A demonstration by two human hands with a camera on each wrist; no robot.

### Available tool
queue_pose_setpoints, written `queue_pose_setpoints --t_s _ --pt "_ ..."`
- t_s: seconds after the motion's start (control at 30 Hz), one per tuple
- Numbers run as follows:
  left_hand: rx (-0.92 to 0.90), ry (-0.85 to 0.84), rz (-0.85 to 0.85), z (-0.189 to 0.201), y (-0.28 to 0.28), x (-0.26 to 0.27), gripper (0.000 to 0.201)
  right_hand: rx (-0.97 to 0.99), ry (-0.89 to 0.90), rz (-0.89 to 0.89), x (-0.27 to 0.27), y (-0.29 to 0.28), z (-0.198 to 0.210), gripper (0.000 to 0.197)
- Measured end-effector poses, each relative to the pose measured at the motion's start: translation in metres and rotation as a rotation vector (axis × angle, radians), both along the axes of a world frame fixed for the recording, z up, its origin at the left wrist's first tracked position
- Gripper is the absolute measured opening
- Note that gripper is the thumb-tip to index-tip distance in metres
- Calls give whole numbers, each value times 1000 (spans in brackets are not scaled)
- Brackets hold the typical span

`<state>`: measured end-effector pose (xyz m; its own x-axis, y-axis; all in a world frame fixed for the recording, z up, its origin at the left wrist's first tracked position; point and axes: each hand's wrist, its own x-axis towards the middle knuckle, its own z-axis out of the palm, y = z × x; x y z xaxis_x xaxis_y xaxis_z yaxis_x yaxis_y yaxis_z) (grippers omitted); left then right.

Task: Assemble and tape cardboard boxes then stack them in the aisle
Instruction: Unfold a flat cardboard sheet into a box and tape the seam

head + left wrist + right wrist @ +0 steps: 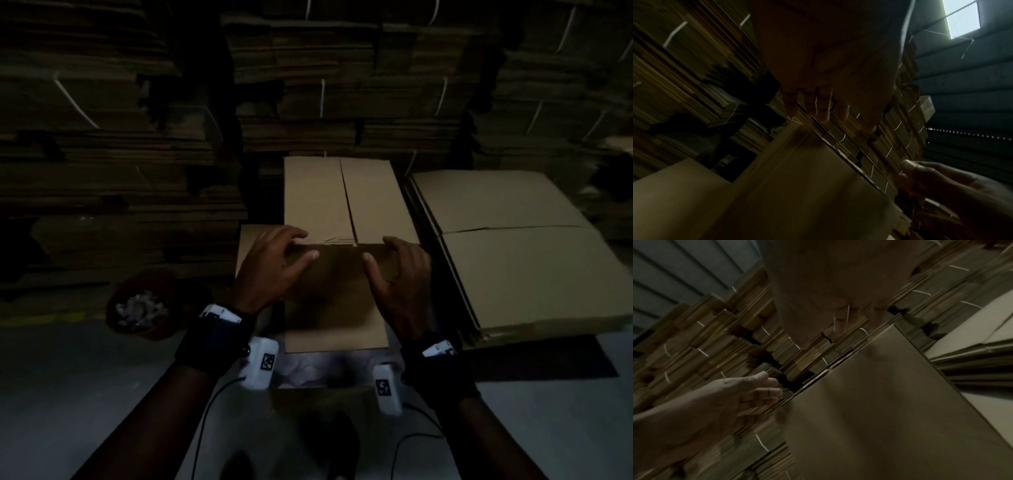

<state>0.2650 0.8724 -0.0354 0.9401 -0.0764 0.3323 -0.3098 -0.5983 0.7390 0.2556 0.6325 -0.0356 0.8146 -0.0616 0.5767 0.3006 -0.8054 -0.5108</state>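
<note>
A brown cardboard box (342, 198) stands in front of me, its two far flaps lit and split by a centre seam. Its near panel (335, 298) lies in shadow and slopes toward me. My left hand (294, 246) reaches over the panel's top edge at the left, fingers past the edge and thumb on the near face. My right hand (383, 253) does the same at the right. In the left wrist view the left hand's fingers (824, 112) are nearly straight above the cardboard (797, 178). The right wrist view shows straight fingers (838, 324) over the panel (879, 402). Neither clearly grips the edge.
A stack of flattened cartons (513, 257) lies right of the box. A reddish bowl (140, 308) with white scraps sits on the grey floor at left. Strapped bundles of flat cardboard (120, 137) form a wall behind. Cables hang from my wrists.
</note>
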Motion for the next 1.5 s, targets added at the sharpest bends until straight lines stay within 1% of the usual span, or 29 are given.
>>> queue_pose_setpoints --t_s 0.07,0.13,0.2,0.27,0.37,0.43,0.5,0.63,0.7,0.77,0.8,0.87,0.93,0.97,1.0,1.03,1.07,1.1,1.13,1.17,1.2,1.23,1.27,1.3,1.33,1.37,1.43,1.5 --pt "124 6 14 -1 -12 17 58 -72 34 49 24 -19 -1 52" --pt "214 25 70 -1 -23 31 67 -148 116 98 50 -35 -6 63" --pt "234 58 99 -3 -31 44 74 -209 168 144 73 -47 -10 73" --pt "255 102 120 -4 -36 51 78 -226 218 219 92 -56 -8 81" --pt "272 130 169 -6 -36 54 79 -241 257 323 108 -63 -7 85" --pt "221 118 194 -6 -35 52 84 -248 220 352 114 -67 -6 83" --pt "156 80 211 -7 -34 52 85 -259 163 344 117 -69 -8 82" --pt "14 29 222 -8 -33 49 80 -366 36 335 120 -70 -18 76" --pt "-28 2 254 -10 -31 48 77 -435 -6 313 121 -70 -20 73" --pt "-92 -28 292 -11 -30 46 73 -462 -43 294 121 -71 -22 71" --pt "-113 -61 312 -12 -28 46 75 -461 -53 280 121 -71 -21 72" --pt "-165 -122 383 -10 -29 44 87 -425 -89 276 120 -69 -19 73" --pt "-231 -130 460 -11 -28 45 101 -335 -150 284 120 -70 -19 68" --pt "-282 -127 501 -17 -24 48 104 -264 -177 286 119 -71 -19 63" --pt "-333 -139 531 -18 -23 48 98 -183 -207 288 118 -72 -19 58" --pt "-360 -142 542 -17 -21 47 84 -104 -242 293 117 -73 -17 56" --pt "-356 -141 557 -15 -18 43 65 -43 -298 291 115 -74 -14 56" --pt "-380 -130 550 -13 -16 39 47 -8 -371 266 114 -76 -10 56" --pt "-389 -116 532 -10 -15 32 35 -4 -444 217 112 -78 -6 55" --pt "-282 -200 592 -13 -11 28 33 -21 -501 160 111 -81 -2 52" --pt "-294 -274 616 -19 -4 28 39 -34 -516 108 108 -84 3 47" --pt "-442 -257 620 -26 1 31 54 -60 -490 41 106 -87 5 45" --pt "-362 -255 701 -25 1 32 71 -107 -440 -64 106 -90 6 48" --pt "-333 -181 726 -30 8 34 81 -188 -380 -197 108 -95 6 57" --pt "-250 -130 753 -33 12 36 84 -301 -303 -318 110 -99 6 64" --pt "-134 -98 786 -40 20 36 81 -415 -213 -388 112 -103 6 65" --pt "204 -38 839 -38 30 35 61 -545 -50 -351 121 -109 0 48" --pt "428 5 782 -28 28 36 45 -576 89 -214 130 -113 -3 29"
